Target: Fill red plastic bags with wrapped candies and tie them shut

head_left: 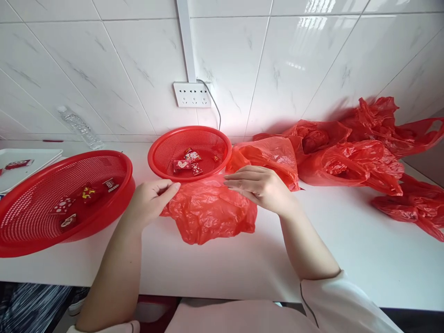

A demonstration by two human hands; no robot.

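A crumpled red plastic bag (215, 215) hangs between my two hands above the white table, in front of the small basket. My left hand (154, 199) pinches its upper left edge between thumb and fingers. At the upper right edge, my right hand (258, 185) is closed on the bag with its fingers pointing left. Just behind stands the small round red basket (161, 152), holding a few wrapped candies (187, 162). Whether anything lies inside the bag I cannot tell.
At left, a large red basket (126, 178) holds several wrapped sweets (88, 193). Beyond it are a white tray (40, 156) and a clear plastic bottle (79, 127). Several filled red bags (350, 162) line the right side. A socket panel (192, 95) with a grey cable is on the tiled wall.
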